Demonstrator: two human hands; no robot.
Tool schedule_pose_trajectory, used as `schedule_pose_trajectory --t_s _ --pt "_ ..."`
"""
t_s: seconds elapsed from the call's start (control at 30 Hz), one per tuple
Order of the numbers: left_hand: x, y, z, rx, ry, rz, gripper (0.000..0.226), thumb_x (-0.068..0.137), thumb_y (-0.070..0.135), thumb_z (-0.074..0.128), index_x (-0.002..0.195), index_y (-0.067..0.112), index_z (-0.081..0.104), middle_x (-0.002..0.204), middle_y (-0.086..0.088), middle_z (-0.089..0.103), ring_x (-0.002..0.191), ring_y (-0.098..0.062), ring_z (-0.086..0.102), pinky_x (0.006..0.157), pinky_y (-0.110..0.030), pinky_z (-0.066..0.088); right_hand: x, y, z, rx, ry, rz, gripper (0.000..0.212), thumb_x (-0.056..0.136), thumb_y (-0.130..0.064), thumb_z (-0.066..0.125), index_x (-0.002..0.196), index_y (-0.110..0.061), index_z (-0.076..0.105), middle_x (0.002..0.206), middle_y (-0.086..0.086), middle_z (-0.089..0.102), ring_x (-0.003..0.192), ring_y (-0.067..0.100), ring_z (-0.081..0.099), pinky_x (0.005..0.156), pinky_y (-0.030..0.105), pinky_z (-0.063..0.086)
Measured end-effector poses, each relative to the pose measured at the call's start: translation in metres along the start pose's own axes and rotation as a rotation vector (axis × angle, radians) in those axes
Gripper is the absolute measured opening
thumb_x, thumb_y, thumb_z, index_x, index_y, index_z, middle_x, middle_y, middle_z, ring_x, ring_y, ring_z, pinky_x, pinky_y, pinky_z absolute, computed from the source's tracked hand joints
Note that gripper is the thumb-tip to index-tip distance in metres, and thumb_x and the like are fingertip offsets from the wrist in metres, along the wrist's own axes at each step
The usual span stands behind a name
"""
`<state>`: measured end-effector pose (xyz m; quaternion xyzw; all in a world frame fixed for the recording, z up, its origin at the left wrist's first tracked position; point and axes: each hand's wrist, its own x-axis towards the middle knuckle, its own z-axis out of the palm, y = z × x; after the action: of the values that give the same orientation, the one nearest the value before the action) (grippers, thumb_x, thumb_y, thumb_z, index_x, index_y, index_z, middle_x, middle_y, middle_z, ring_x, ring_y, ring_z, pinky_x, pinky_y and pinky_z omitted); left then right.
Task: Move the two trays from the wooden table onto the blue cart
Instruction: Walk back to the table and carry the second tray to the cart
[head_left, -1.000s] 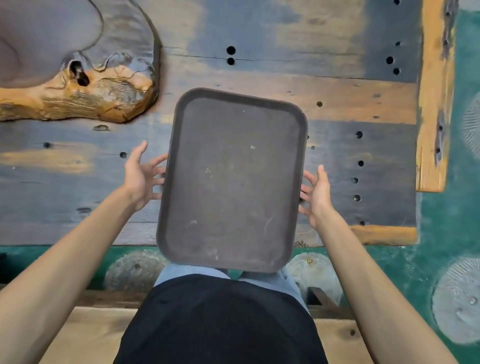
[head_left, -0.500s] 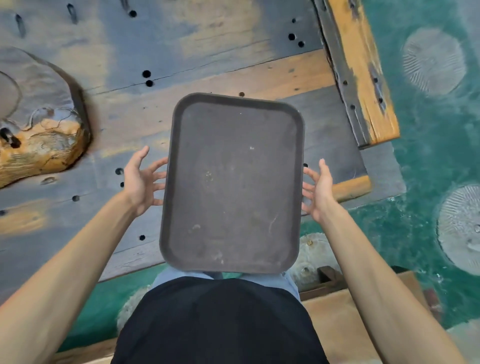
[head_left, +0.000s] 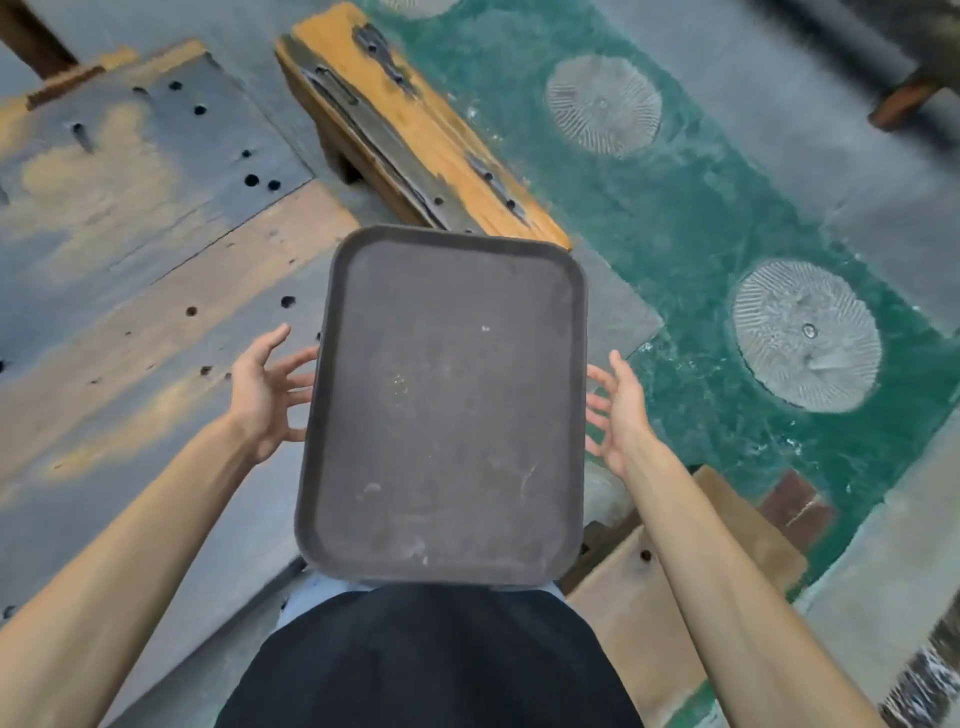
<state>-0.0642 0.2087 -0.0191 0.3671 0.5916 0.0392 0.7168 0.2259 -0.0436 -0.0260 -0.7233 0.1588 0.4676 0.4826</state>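
A dark brown rectangular tray is held level in front of my body, long side pointing away from me. My left hand supports its left edge, with the fingertips tucked under the rim and the thumb raised. At the right edge my right hand does the same. The worn wooden table, grey and tan with drilled holes, lies below and to the left. No second tray and no blue cart is in view.
A wooden bench with metal strips runs along the table's far right side. Another light wooden bench sits low at my right. The floor is green with round grey patterned patches.
The view has swung to the right: the table has slid left and more green floor shows. The tray stays held between both hands in the same pose.
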Motion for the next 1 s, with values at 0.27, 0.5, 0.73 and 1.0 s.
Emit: schedule_pose_trajectory --t_s 0.27,0.5,0.73,1.0 --pt "0.013 0.062 0.193 0.210 -0.232 0.067 0.080 0.078 0.072 0.043 0.135 0.020 0.062 0.098 -0.007 0.055 0.099 -0.025 0.052 0.089 -0.055 0.039 0.010 -0.029 -0.155 0.260 0.150 -0.023 0.052 0.094 -0.069 0.041 0.131 -0.039 0.062 0.119 -0.004 0.063 0.104 0.010 0.058 0.075 0.037 0.042" --pt "0.025 0.095 0.352 0.416 -0.393 0.059 0.087 0.082 0.079 0.030 0.136 0.017 0.060 0.079 -0.002 0.050 0.071 -0.019 0.048 0.074 -0.039 0.034 0.017 -0.027 -0.258 0.513 0.289 -0.032 0.047 0.097 -0.064 0.042 0.130 -0.036 0.062 0.112 -0.004 0.063 0.103 0.012 0.060 0.081 0.037 0.046" --pt "0.056 0.116 0.510 0.571 -0.543 0.013 0.091 0.078 0.083 0.031 0.132 0.017 0.061 0.071 0.001 0.056 0.066 -0.018 0.050 0.066 -0.034 0.033 0.046 -0.037 -0.341 0.727 0.438 -0.015 0.045 0.097 -0.062 0.047 0.128 -0.033 0.063 0.115 -0.001 0.064 0.104 0.014 0.062 0.083 0.039 0.049" --pt "0.090 0.140 0.697 0.689 -0.680 0.014 0.088 0.081 0.080 0.029 0.132 0.018 0.064 0.086 -0.002 0.055 0.079 -0.018 0.052 0.077 -0.039 0.036 0.080 -0.096 -0.426 0.844 0.633 0.005 0.052 0.095 -0.066 0.046 0.134 -0.034 0.063 0.126 -0.002 0.069 0.115 0.019 0.064 0.105 0.044 0.047"
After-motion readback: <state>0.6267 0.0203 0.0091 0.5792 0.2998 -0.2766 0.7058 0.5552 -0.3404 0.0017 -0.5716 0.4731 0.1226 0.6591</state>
